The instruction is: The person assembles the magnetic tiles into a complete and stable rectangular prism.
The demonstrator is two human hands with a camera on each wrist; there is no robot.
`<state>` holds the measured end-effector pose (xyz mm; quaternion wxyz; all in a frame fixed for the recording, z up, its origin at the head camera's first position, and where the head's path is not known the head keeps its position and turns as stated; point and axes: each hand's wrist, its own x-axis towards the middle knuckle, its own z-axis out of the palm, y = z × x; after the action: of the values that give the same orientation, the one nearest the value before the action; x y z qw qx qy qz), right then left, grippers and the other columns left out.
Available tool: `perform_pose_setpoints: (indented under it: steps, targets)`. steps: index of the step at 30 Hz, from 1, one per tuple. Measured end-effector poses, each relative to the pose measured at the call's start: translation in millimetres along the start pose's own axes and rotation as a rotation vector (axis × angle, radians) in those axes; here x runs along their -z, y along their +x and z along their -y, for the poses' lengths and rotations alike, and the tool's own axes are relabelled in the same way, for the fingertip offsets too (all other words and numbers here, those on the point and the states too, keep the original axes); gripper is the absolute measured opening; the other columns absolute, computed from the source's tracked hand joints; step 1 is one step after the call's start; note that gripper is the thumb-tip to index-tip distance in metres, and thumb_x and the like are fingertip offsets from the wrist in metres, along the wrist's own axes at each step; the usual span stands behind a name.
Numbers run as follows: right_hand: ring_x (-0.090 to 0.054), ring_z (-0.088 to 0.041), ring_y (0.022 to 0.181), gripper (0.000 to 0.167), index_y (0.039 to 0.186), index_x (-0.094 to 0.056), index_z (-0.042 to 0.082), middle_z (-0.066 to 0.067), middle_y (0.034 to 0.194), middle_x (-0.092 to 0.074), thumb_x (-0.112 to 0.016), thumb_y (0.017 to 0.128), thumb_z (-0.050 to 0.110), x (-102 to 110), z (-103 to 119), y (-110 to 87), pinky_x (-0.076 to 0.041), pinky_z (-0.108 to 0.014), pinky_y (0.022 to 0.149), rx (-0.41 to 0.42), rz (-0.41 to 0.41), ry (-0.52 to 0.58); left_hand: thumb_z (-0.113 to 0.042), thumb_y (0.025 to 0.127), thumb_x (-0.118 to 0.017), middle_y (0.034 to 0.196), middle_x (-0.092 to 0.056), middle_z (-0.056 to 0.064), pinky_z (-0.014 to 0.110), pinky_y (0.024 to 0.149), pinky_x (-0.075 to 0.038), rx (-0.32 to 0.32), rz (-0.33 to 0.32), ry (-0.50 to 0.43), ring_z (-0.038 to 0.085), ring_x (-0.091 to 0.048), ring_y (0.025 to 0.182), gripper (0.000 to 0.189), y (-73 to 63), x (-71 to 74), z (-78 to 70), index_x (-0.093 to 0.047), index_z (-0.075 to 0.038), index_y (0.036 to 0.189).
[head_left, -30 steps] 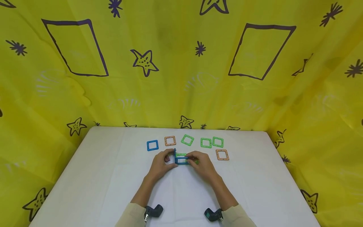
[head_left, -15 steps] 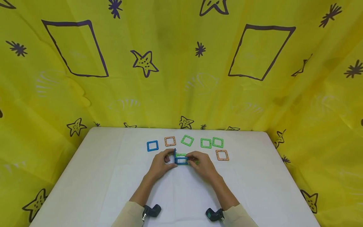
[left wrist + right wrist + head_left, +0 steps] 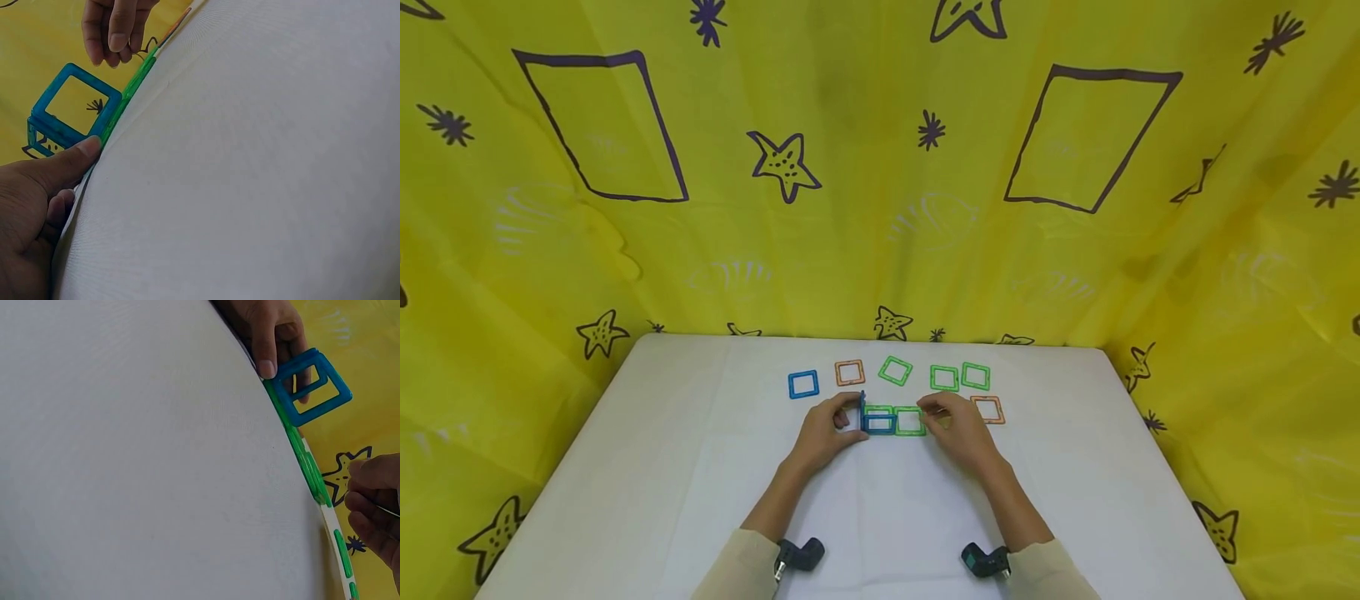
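My left hand (image 3: 823, 429) holds an upright blue square magnetic tile (image 3: 862, 412) by its edges, thumb near and fingers far. A second blue tile (image 3: 94, 79) stands upright, meeting the first at a corner. Beneath them lies a green tile (image 3: 878, 409), with another green tile (image 3: 910, 433) flat against its right side. My right hand (image 3: 962, 429) hovers at the right edge of that second green tile. Its fingers are loosely bent with nothing between them, and the right wrist view shows them apart from the tiles.
Along the far side of the white table (image 3: 625, 467) lie a blue tile (image 3: 792, 385), an orange tile (image 3: 850, 382) and several green tiles (image 3: 944, 389). Another orange tile (image 3: 1001, 409) sits just beyond my right hand. A yellow patterned curtain (image 3: 865, 250) rises behind the table.
My right hand has let go of the front blue tile and moved right, uncovering the right green tile. The front blue tile stays standing. My left hand keeps its place.
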<state>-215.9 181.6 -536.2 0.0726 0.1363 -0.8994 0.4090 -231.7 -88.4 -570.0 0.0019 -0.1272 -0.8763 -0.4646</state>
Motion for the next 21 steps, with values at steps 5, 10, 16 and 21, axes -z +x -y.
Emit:
perform_pose_setpoints:
  steps: [5,10,16,21]
  targets:
    - [-0.067,-0.023,0.105,0.025,0.114,-0.077,0.009,-0.002,0.111,-0.073,-0.082,0.09,0.006,7.7,-8.4,0.3,-0.053,-0.046,0.094,-0.044,-0.027,-0.035,-0.015,0.08,-0.093,0.089,-0.057,-0.003,0.03,0.074,-0.046,0.0,0.011,0.001,0.017,-0.053,0.085,0.065,0.7,0.2,0.6,-0.066,-0.013,0.14]
    - [-0.064,-0.028,0.108,0.031,0.117,-0.076,0.008,-0.008,0.115,-0.07,-0.085,0.088,0.008,15.8,-19.0,0.8,-0.048,-0.049,0.099,-0.064,-0.06,-0.064,-0.016,0.08,-0.094,0.088,-0.057,-0.003,0.03,0.074,-0.046,0.003,0.006,0.006,0.017,-0.053,0.084,0.066,1.0,0.3,0.5,-0.067,-0.013,0.14]
    - [-0.054,-0.037,0.123,0.048,0.131,-0.071,0.004,-0.016,0.13,-0.063,-0.087,0.086,0.01,27.3,-32.4,1.4,-0.042,-0.055,0.105,-0.133,-0.07,-0.118,-0.015,0.081,-0.093,0.089,-0.057,-0.003,0.03,0.075,-0.047,0.009,0.006,-0.006,0.017,-0.053,0.085,0.065,0.7,0.2,0.4,-0.066,-0.013,0.14]
    - [-0.047,-0.044,0.129,0.053,0.136,-0.068,0.001,-0.023,0.138,-0.058,-0.086,0.087,0.012,38.4,-43.4,1.4,-0.038,-0.059,0.108,-0.175,-0.068,-0.152,-0.015,0.081,-0.093,0.088,-0.057,-0.003,0.03,0.075,-0.047,0.011,0.003,-0.002,0.017,-0.054,0.085,0.065,-0.4,0.8,0.2,-0.067,-0.013,0.14]
